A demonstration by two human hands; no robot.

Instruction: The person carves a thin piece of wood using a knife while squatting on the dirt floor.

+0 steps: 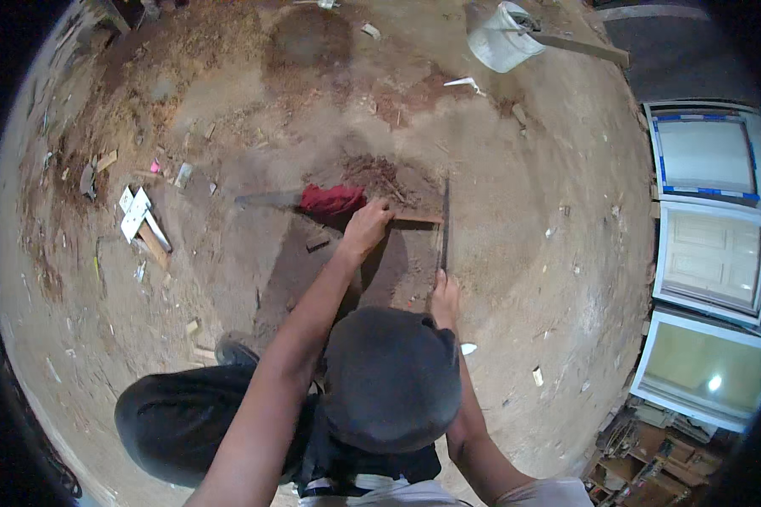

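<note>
My left hand (pixel 369 226) is closed around one end of a narrow piece of wood (pixel 418 217) held low over the dirt floor. The wood's other end meets a long, thin, dark blade (pixel 446 224), seen nearly edge-on; its exact kind is unclear. My right hand (pixel 446 296) grips the near end of this blade, which points away from me. Just beyond my left hand lies a crumpled red cloth (pixel 331 199), and a flat grey strip (pixel 266 200) sticks out from its left side. Loose dark soil (pixel 376 176) is heaped behind the wood.
White metal brackets with a wooden handle (pixel 152 241) lie left. A white bucket (pixel 506 42) stands far right beside a plank (pixel 579 46). White-framed panels (pixel 710 258) line the right edge, above wooden scraps (pixel 651 448). A dark block (pixel 317 242) lies near my left forearm.
</note>
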